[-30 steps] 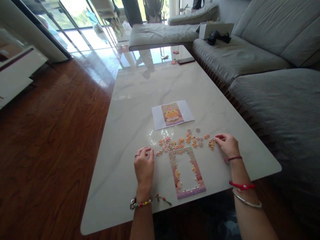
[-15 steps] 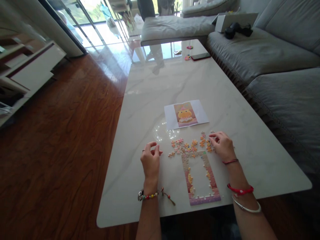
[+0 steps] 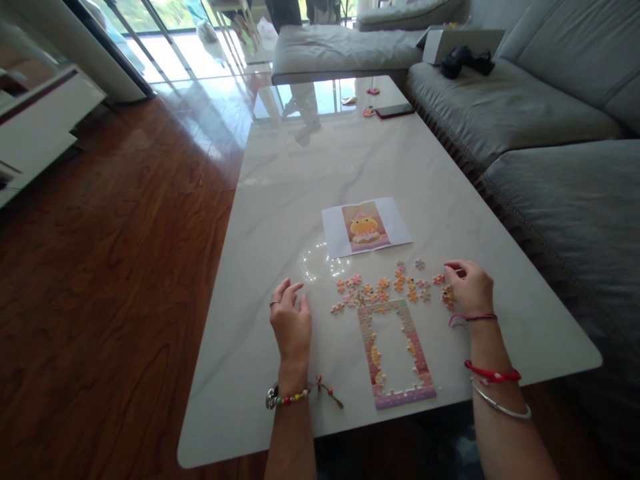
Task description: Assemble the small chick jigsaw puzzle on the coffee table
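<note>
My left hand (image 3: 291,321) hovers over or rests on the table left of the loose jigsaw pieces, its fingers curved and apart, with nothing in it. My right hand (image 3: 470,288) is at the right end of the pieces, thumb and forefinger pinched together; whether a small piece is between them is hidden. Just left of its fingertips lies an orange puzzle piece (image 3: 439,279), with a small orange cluster (image 3: 447,297) under the hand. Loose jigsaw pieces (image 3: 370,291) spread above the puzzle frame (image 3: 426,373), whose joined border surrounds a bare middle.
A paper sheet with a printed cartoon picture (image 3: 365,227) lies beyond the pieces on the white table (image 3: 280,200). A phone (image 3: 395,111) and colourful small items (image 3: 369,111) are at the far end. A grey sofa (image 3: 565,113) runs along the right.
My right hand has moved right, away from the middle pieces, uncovering several of them. My left hand has opened a little, its fingers spreading. The view has shifted slightly.
</note>
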